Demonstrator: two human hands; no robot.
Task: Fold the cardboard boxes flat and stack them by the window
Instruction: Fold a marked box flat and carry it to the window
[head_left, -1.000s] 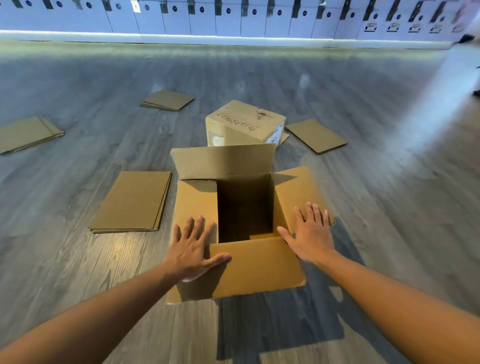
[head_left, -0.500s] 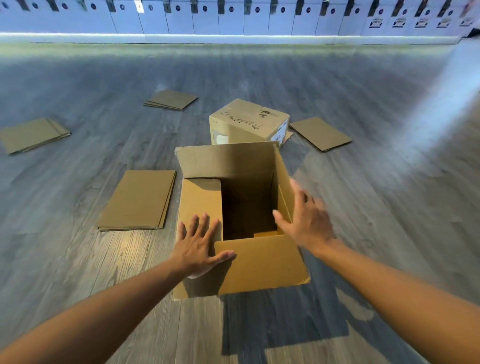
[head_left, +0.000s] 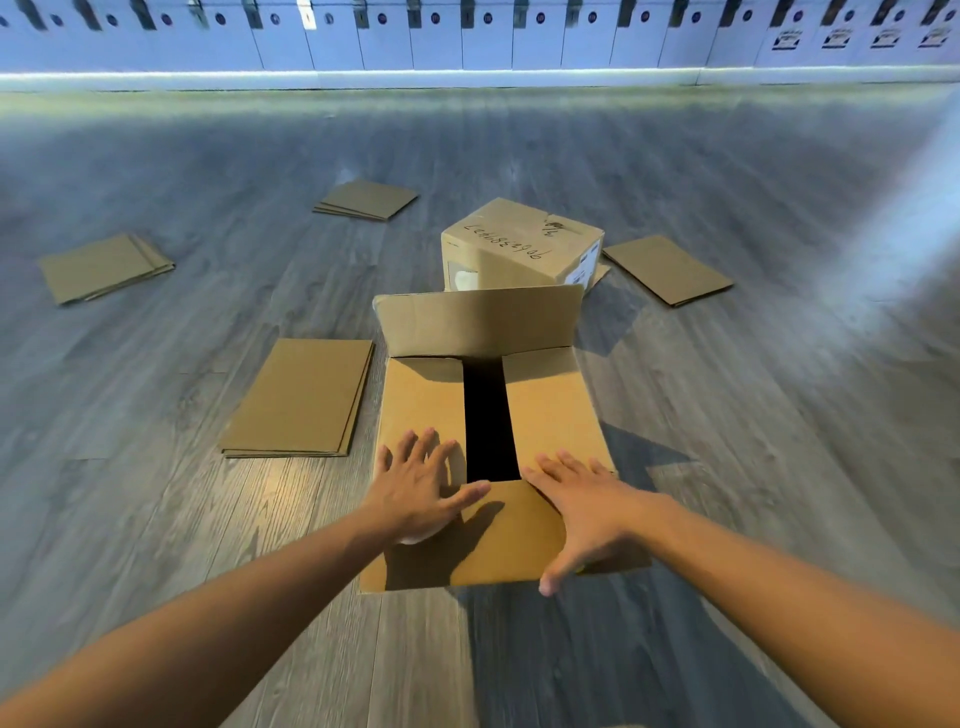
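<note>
Cardboard box (head_left: 519, 244) — handwritten, unreadable marker scrawl

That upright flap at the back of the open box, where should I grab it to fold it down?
Probably pinch the upright back flap at the middle of its free top edge, reaching over from the near side. It stands clear above the two side flaps, and the closed box behind crowds the far side.

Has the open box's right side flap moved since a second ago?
Yes. The right side flap swung inward over the open brown cardboard box, narrowing the gap to the left flap.
</note>
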